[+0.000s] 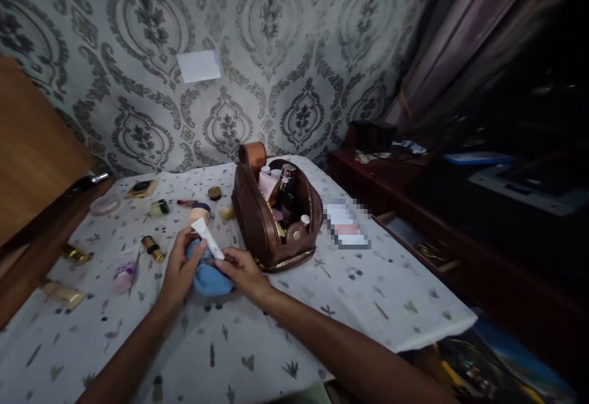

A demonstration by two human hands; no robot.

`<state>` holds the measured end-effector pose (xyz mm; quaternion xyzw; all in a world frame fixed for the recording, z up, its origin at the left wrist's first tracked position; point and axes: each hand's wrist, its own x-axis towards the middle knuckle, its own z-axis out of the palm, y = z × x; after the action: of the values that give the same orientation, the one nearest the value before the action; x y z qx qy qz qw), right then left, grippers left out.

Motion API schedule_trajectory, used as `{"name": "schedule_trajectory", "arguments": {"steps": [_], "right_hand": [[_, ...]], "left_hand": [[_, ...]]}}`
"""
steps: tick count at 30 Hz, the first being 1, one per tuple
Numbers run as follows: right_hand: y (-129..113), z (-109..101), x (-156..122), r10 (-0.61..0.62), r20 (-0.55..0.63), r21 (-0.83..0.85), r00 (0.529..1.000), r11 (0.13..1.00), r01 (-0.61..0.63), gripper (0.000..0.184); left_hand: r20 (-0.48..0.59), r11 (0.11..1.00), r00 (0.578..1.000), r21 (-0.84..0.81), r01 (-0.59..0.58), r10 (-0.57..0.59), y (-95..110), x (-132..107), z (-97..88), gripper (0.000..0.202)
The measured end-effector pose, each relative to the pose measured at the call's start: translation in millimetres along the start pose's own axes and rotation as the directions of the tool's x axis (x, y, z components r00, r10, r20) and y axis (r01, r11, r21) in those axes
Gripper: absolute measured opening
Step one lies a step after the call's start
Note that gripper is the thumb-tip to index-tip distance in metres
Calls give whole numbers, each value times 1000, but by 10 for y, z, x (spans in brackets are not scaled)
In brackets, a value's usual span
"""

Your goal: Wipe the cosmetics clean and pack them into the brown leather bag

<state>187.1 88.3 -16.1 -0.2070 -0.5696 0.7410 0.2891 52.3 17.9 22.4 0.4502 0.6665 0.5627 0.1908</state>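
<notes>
A small white tube (207, 240) is held at a slant between my two hands. My left hand (179, 264) is closed, thumb and fingers around its upper part and a blue cloth (210, 281). Fingertips of my right hand (243, 271) pinch the tube's lower end, beside the cloth. Just right of my hands stands a brown toiletry bag (248, 223), unzipped, with bottles and tubes inside, among them a dark bottle (288, 198). Behind the tube is a beige jar (199, 210) with a dark lid, partly hidden.
Left on the patterned tablecloth (257, 355) lie a pink-and-white tube (125, 274), a black-and-gold lipstick (152, 249), a beige tube (64, 293) and a glass jar (159, 208). A blurred flat item (347, 225) lies right of the bag. An open drawer (418, 241) adjoins the table.
</notes>
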Motion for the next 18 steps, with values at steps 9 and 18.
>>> {"name": "schedule_trajectory", "arguments": {"steps": [9,18], "right_hand": [[-50,105,-125,-47,69,-250,996,966,63,23],[-44,82,-163,-76,129,-442,989,888,126,14]], "left_hand": [[103,673,858,575,-464,503,-99,-133,49,48],[-88,872,970,463,-161,226,-188,137,-255,29]]}}
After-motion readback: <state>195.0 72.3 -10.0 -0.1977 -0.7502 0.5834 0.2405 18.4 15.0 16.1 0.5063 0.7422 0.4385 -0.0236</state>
